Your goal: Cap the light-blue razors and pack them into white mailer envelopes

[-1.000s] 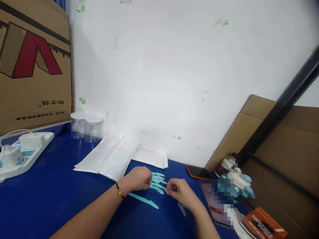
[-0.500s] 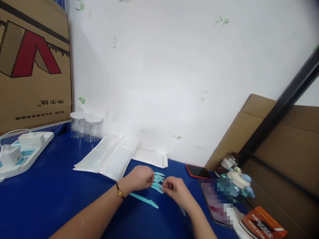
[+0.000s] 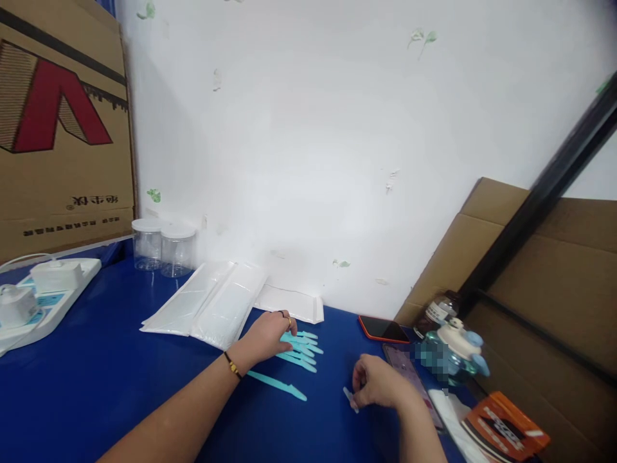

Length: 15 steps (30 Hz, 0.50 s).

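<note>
Several teal eyebrow razors [image 3: 304,350] lie side by side on the blue table. My left hand [image 3: 270,335] rests over their handle ends, thumb and forefinger apart, its other fingers bent and partly hidden. A single teal razor [image 3: 279,384] lies apart, nearer to me, with its rear end by my left wrist. To the right, my right hand [image 3: 373,382] pinches a small clear plastic piece [image 3: 350,400] at table height between thumb and fingers. What exactly that piece is cannot be made out.
White plastic packets [image 3: 226,302] and a flat white pouch [image 3: 289,303] lie by the wall. Two clear jars [image 3: 177,254] and a power strip [image 3: 67,302] stand left. On the right are a red-edged phone [image 3: 383,328], another phone [image 3: 409,379], a teal bottle [image 3: 453,350] and an orange packet [image 3: 506,427].
My right hand has moved from the razors toward me and right, and has taken hold of the clear piece. My left hand has loosened from a fist over the razors.
</note>
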### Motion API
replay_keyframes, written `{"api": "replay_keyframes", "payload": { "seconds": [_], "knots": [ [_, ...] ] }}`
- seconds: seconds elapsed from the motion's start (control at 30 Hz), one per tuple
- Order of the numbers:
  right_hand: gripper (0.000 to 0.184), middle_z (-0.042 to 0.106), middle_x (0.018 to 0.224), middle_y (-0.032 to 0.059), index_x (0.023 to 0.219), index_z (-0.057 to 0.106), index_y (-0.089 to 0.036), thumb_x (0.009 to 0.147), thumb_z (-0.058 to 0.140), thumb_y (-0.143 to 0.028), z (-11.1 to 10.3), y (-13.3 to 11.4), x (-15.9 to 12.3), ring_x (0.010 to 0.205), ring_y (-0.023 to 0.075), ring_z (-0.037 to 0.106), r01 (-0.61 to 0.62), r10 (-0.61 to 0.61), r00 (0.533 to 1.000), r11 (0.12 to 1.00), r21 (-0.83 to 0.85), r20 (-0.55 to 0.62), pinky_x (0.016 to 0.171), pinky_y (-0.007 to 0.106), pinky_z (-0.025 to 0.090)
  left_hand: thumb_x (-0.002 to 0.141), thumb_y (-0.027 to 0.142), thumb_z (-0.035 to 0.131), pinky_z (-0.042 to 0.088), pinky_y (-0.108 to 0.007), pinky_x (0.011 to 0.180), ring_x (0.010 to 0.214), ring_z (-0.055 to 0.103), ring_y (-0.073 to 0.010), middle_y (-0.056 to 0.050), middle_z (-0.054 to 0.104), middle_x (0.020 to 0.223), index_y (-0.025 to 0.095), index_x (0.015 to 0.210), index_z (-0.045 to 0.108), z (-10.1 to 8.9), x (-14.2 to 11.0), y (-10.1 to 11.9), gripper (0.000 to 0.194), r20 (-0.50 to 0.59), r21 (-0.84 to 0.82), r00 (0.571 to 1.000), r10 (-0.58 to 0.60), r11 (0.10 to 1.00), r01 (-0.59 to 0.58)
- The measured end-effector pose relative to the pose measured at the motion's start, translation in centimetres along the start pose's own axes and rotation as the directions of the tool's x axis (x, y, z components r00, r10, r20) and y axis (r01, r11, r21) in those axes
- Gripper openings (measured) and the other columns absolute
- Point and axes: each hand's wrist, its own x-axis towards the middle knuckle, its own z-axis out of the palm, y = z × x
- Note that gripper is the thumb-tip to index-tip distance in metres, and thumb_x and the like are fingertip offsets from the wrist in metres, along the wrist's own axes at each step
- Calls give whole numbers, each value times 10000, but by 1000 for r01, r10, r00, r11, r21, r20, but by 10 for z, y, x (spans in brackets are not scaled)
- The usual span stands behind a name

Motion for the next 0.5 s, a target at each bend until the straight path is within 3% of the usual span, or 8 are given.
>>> {"api": "replay_keyframes", "payload": {
  "seconds": [0.1,0.2,0.3,0.4,0.5],
  "knots": [
    [147,604,518,-28,539,645,-188,437,751,-191,8,5,2,500,126,521,-41,39,996,999,23,78,445,216,307,575,429,760,389,-219,652,773,587,-157,17,640,877,245,801,678,-13,-8,5,302,186,-62,980,66,997,-55],
    [83,616,531,-30,548,632,-183,491,670,-136,16,0,8,498,111,520,35,-39,998,997,73,50,443,198,313,499,407,790,386,-219,602,630,577,-132,43,653,721,249,717,694,-15,-12,8,285,348,-35,936,46,999,-37],
    [98,609,557,-33,581,606,-178,529,591,-96,20,-7,12,506,96,510,134,-132,991,983,126,-23,443,179,312,478,307,798,385,-212,554,567,566,-122,56,662,648,252,661,699,-7,-12,9,216,432,-14,902,-20,999,30],
    [90,580,567,-41,618,567,-175,574,567,-96,22,-16,13,512,85,498,232,-216,972,944,236,-91,450,170,317,522,226,752,371,-202,505,553,567,-120,54,668,633,242,654,697,-1,-11,8,143,473,-64,881,-20,996,57],
    [75,549,554,-51,659,527,-177,635,587,-137,22,-24,14,504,81,490,283,-253,959,872,400,-128,460,167,332,592,194,674,358,-193,502,576,572,-118,45,666,656,225,690,678,-1,-9,5,103,384,-97,923,21,995,18]
  ]
}}
